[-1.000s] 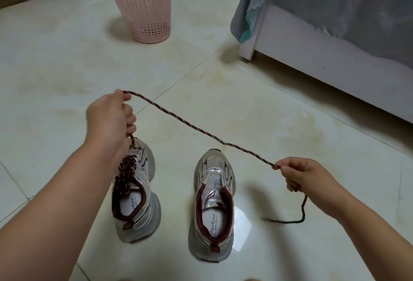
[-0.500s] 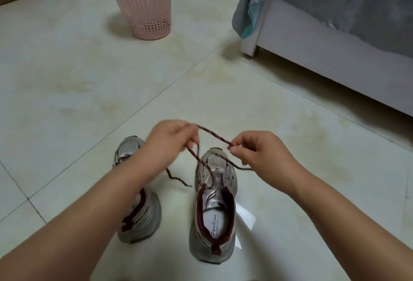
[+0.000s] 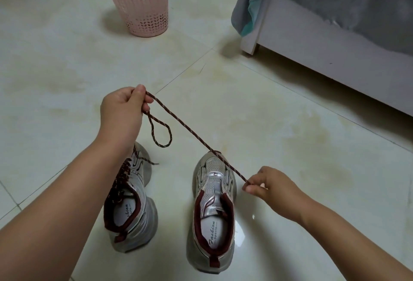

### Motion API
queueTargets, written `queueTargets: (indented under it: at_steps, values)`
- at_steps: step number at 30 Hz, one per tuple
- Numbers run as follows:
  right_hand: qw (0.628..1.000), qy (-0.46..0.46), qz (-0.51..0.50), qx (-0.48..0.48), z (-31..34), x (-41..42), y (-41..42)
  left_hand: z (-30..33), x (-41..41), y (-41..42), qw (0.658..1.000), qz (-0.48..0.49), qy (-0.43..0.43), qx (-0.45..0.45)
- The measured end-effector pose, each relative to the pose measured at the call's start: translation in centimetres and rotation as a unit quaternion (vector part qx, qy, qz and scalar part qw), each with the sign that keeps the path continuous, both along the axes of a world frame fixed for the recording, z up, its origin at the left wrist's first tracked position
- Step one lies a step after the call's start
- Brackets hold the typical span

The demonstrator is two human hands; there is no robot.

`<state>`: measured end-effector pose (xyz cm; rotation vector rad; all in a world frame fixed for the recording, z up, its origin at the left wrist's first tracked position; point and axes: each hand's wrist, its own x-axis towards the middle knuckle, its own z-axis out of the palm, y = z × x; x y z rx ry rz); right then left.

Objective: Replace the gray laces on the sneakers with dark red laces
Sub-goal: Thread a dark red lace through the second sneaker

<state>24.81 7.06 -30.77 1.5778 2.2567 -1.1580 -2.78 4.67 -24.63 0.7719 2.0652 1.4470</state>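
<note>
Both hands pinch the dark red lace (image 3: 196, 139) (left (image 3: 121, 110) raised, right (image 3: 268, 188) low)

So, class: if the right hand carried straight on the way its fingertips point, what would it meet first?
Probably the unlaced sneaker: the right hand, pinching the dark red lace, points left toward it. Depth is unclear, so it might pass above.

One head-worn camera here, looking forward and steeply down over both forearms at the tiled floor (image 3: 67, 68). It sits close above the sneakers (image 3: 212, 213), wide-angle, the far edge reaching a pink basket (image 3: 138, 1).
</note>
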Motion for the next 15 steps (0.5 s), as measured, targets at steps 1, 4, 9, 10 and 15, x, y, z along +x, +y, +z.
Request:
queueTargets:
  at_steps: [1,4,9,10,15]
  values:
    - [1.000,-0.011,0.003,0.013,-0.1,-0.1,0.1,-0.4,-0.2,0.1,1.000,-0.012,0.007,-0.015]
    - [0.983,0.101,-0.142,-0.061,-0.6,-0.7,0.7,-2.0,0.2,0.6,0.990,-0.083,0.058,-0.098]
    - [0.864,0.286,-0.325,-0.258,-1.2,-2.0,1.1,-5.5,3.2,-0.2,0.918,-0.186,0.240,-0.255]
    - [0.858,0.288,-0.333,-0.266,-1.6,-2.2,1.2,-5.8,4.0,-0.4,0.915,-0.208,0.242,-0.248]
    - [0.880,0.269,-0.320,-0.226,-3.8,-2.8,1.4,-8.2,7.9,-1.5,0.895,-0.311,0.197,-0.251]
